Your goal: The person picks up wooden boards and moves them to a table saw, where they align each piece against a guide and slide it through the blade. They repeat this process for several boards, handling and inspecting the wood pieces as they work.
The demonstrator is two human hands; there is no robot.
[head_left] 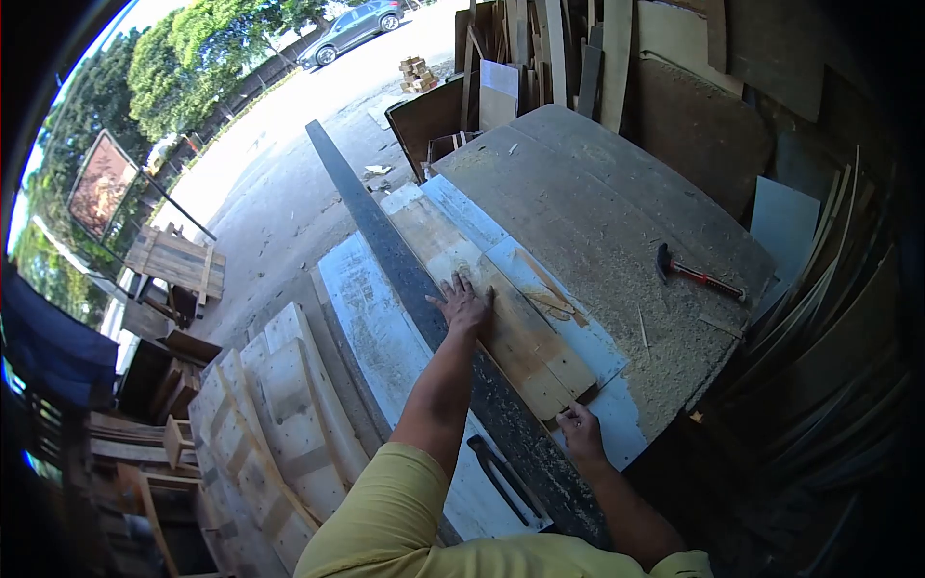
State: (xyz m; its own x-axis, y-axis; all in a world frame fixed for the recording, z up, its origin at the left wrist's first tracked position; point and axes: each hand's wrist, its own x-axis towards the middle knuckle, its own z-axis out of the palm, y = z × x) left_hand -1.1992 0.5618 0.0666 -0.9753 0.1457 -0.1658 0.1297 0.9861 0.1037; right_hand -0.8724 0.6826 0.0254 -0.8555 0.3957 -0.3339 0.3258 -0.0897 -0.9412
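Note:
A pale wooden board (525, 339) lies lengthwise on a light-blue painted surface (602, 352), along a long dark straight beam (385, 236). My left hand (462, 306) rests on top of the board, its fingers spread flat. At the board's near end, my right hand (582, 433) has its fingers closed at the edge, where they appear to grip it; the fingertips are partly hidden. A thin curved wood strip (549, 289) lies just right of the board. To the left of the beam is a tool with two black handles (503, 482).
A hammer (699, 273) lies on the sawdust-strewn tabletop (597, 193) at right. Wooden panels (275, 376) are stacked at left. Boards and sheets (703, 125) lean along the back and right. A car (352, 34) stands on the road outside.

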